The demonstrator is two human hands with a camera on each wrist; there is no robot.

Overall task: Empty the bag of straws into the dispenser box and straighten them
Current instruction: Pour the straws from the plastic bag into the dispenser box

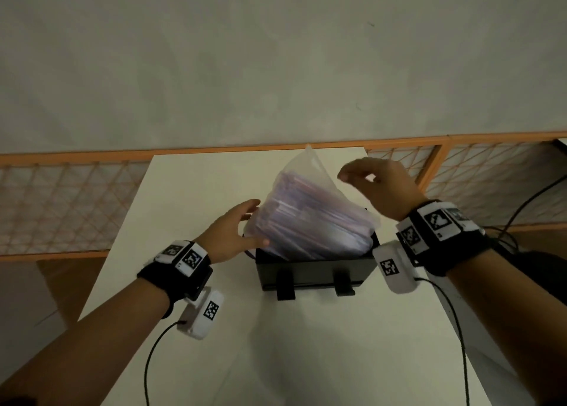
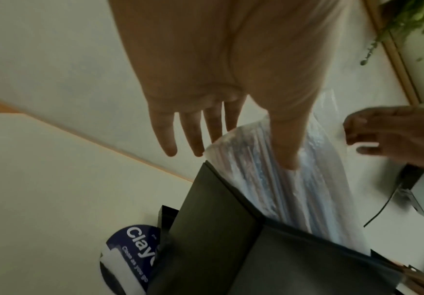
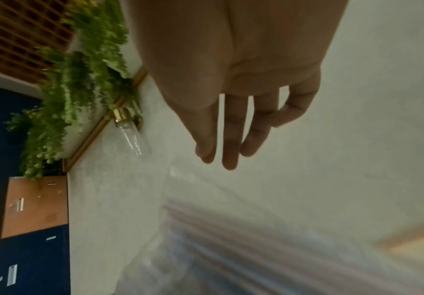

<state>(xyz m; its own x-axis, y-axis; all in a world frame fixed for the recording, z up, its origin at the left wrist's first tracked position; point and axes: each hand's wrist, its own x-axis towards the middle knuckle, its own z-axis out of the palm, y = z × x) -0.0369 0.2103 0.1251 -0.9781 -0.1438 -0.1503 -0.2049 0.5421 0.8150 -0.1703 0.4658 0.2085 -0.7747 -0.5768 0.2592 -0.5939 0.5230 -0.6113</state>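
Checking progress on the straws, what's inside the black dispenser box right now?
The clear bag of straws sits tilted in the dispenser box, its top sticking out. The straws remain inside the bag. The box floor beneath is hidden.

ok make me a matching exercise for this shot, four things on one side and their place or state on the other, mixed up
Things:
1. clear plastic bag of straws
2. black dispenser box
3. left hand
4. right hand

States:
A. stands on the white table, open at the top
B. touches the bag's side, fingers straight
C. hovers above the bag, holding nothing
D. leans tilted, lower end inside the box

Pairs: 1-D, 2-A, 3-B, 4-C
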